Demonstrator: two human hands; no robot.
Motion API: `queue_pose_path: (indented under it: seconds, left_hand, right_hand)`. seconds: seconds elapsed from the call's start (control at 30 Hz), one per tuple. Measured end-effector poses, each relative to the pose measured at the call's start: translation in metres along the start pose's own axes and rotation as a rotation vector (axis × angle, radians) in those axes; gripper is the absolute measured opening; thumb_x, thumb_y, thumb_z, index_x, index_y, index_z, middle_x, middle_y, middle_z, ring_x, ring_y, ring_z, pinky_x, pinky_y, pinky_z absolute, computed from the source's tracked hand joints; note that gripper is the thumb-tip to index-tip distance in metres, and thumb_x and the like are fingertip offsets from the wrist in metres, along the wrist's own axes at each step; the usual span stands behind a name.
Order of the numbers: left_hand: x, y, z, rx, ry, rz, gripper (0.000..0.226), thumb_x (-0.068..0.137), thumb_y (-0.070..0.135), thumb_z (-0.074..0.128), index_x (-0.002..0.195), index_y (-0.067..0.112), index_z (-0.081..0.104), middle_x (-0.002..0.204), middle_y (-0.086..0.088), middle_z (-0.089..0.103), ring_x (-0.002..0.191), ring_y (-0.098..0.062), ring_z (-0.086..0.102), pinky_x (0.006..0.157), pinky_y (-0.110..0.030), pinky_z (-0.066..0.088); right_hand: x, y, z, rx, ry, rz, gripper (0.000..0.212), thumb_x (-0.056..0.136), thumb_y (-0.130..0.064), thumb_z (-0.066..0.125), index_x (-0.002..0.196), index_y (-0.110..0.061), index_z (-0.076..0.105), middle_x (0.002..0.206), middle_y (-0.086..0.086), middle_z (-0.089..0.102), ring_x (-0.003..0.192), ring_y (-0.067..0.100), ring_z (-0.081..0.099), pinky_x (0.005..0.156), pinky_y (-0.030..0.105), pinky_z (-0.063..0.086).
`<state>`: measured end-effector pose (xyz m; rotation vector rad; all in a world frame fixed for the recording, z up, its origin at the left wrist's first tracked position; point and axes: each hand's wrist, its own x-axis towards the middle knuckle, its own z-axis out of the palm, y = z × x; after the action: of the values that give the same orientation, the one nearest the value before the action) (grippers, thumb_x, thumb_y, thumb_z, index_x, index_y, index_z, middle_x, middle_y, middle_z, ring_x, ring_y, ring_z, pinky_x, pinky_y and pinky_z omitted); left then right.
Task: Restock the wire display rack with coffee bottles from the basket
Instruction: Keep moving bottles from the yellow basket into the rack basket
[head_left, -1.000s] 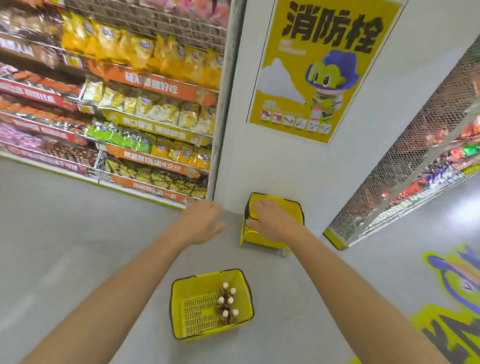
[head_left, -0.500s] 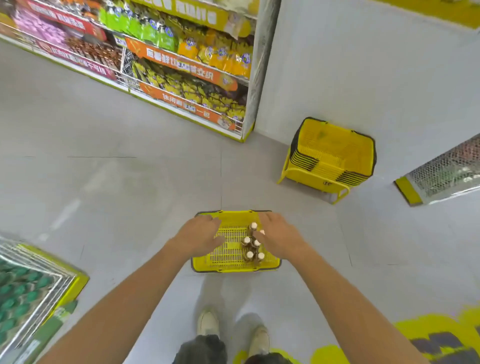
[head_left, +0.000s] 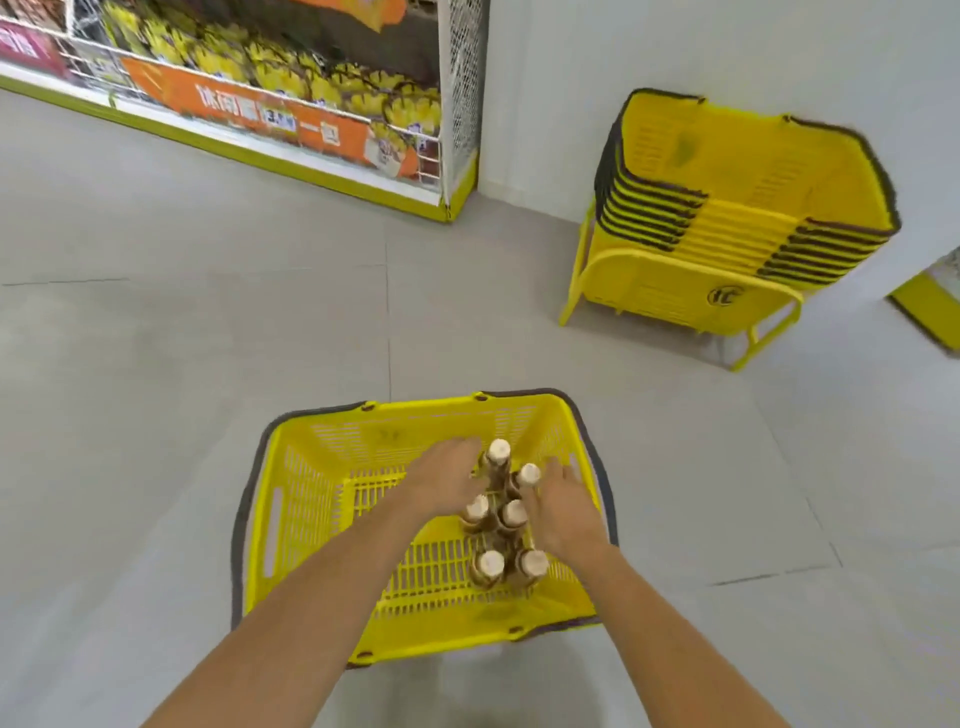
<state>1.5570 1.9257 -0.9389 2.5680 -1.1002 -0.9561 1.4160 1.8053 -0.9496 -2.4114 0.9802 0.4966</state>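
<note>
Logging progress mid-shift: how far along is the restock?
Done: nothing visibly; six coffee bottles stand in the basket on the floor. In hand: left hand and right hand flank the cluster, neither lifting one. Left: every bottle, to a rack out of view.

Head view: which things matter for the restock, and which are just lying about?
Job: basket; six coffee bottles standing in it; left hand and right hand, either side of the bottles.
Lying about: stack of baskets at right; snack shelf at upper left.
</note>
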Motion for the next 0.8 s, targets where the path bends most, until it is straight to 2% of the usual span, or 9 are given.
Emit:
queue_pose_path:
  seconds: [0.1, 0.17, 0.23, 0.3, 0.4, 0.47, 0.57, 0.7, 0.8]
  left_hand:
    - [0.057, -0.014, 0.046, -0.071, 0.113, 0.025, 0.050, 0.094, 0.031, 0.066, 0.138, 0.010, 0.053, 0.141, -0.013, 0.058, 0.133, -0.034, 0.054, 0.105, -0.044, 0.047]
    - [0.080, -0.014, 0.070, -0.153, 0.200, 0.072, 0.037, 0.088, 0.024, 0.071, 0.121, 0.010, 0.061, 0.122, -0.014, 0.067, 0.117, -0.036, 0.062, 0.090, -0.040, 0.049]
    - [0.093, -0.013, 0.084, -0.244, 0.293, 0.094, 0.021, 0.084, 0.020, 0.072, 0.101, 0.012, 0.062, 0.100, -0.012, 0.070, 0.099, -0.038, 0.064, 0.074, -0.040, 0.044]
    - [0.091, -0.011, 0.086, -0.310, 0.331, 0.080, 0.016, 0.083, 0.019, 0.073, 0.092, 0.011, 0.062, 0.091, -0.010, 0.070, 0.091, -0.035, 0.065, 0.071, -0.041, 0.042]
    - [0.064, -0.009, 0.062, -0.425, 0.323, 0.055, 0.019, 0.080, 0.014, 0.080, 0.094, 0.008, 0.068, 0.089, -0.010, 0.072, 0.087, -0.030, 0.066, 0.073, -0.041, 0.045]
    - [0.032, -0.002, 0.020, -0.493, 0.316, 0.038, 0.021, 0.077, 0.011, 0.083, 0.094, 0.008, 0.071, 0.087, -0.009, 0.073, 0.086, -0.028, 0.066, 0.073, -0.038, 0.047]
    - [-0.033, 0.017, -0.077, -0.556, 0.320, 0.056, 0.027, 0.072, 0.006, 0.086, 0.096, 0.007, 0.074, 0.091, -0.010, 0.075, 0.091, -0.030, 0.069, 0.080, -0.041, 0.055]
    - [-0.156, 0.044, -0.240, -0.630, 0.355, 0.096, 0.027, 0.073, -0.001, 0.082, 0.097, 0.005, 0.074, 0.095, -0.015, 0.074, 0.089, -0.026, 0.070, 0.084, -0.049, 0.057]
    - [-0.265, 0.065, -0.367, -0.643, 0.414, 0.131, 0.027, 0.073, -0.009, 0.078, 0.098, 0.000, 0.074, 0.092, -0.014, 0.072, 0.084, -0.013, 0.062, 0.085, -0.042, 0.057]
  right_hand:
    - [0.042, 0.013, 0.037, 0.099, 0.056, 0.032, 0.046, 0.108, -0.036, 0.047, 0.137, -0.001, 0.050, 0.138, 0.020, 0.059, 0.132, 0.035, 0.055, 0.109, 0.040, 0.038]
    - [0.060, 0.015, 0.052, 0.168, 0.110, 0.053, 0.036, 0.104, -0.034, 0.055, 0.123, -0.004, 0.057, 0.124, 0.018, 0.066, 0.119, 0.036, 0.062, 0.088, 0.039, 0.046]
    - [0.066, 0.016, 0.059, 0.217, 0.172, 0.074, 0.030, 0.102, -0.034, 0.061, 0.115, -0.007, 0.060, 0.114, 0.015, 0.070, 0.109, 0.035, 0.066, 0.075, 0.037, 0.043]
    - [0.064, 0.018, 0.057, 0.251, 0.209, 0.069, 0.026, 0.101, -0.034, 0.064, 0.110, -0.009, 0.062, 0.106, 0.014, 0.072, 0.100, 0.034, 0.068, 0.070, 0.037, 0.041]
    - [0.040, 0.010, 0.028, 0.323, 0.254, 0.037, 0.019, 0.099, -0.028, 0.066, 0.098, -0.010, 0.063, 0.093, 0.011, 0.071, 0.085, 0.030, 0.066, 0.064, 0.038, 0.044]
    - [0.014, -0.005, -0.015, 0.376, 0.266, 0.002, 0.018, 0.097, -0.028, 0.067, 0.094, -0.011, 0.062, 0.086, 0.006, 0.069, 0.077, 0.026, 0.062, 0.060, 0.035, 0.043]
    - [-0.038, -0.046, -0.111, 0.381, 0.244, -0.105, 0.018, 0.096, -0.033, 0.069, 0.100, -0.015, 0.067, 0.088, 0.003, 0.073, 0.083, 0.025, 0.067, 0.072, 0.039, 0.052]
    - [-0.124, -0.133, -0.261, 0.368, 0.235, -0.292, 0.022, 0.094, -0.032, 0.075, 0.108, -0.016, 0.073, 0.092, 0.003, 0.075, 0.089, 0.023, 0.069, 0.080, 0.038, 0.052]
    - [-0.200, -0.213, -0.375, 0.360, 0.248, -0.455, 0.021, 0.092, -0.028, 0.079, 0.105, -0.012, 0.075, 0.081, -0.001, 0.070, 0.077, 0.015, 0.064, 0.067, 0.018, 0.047]
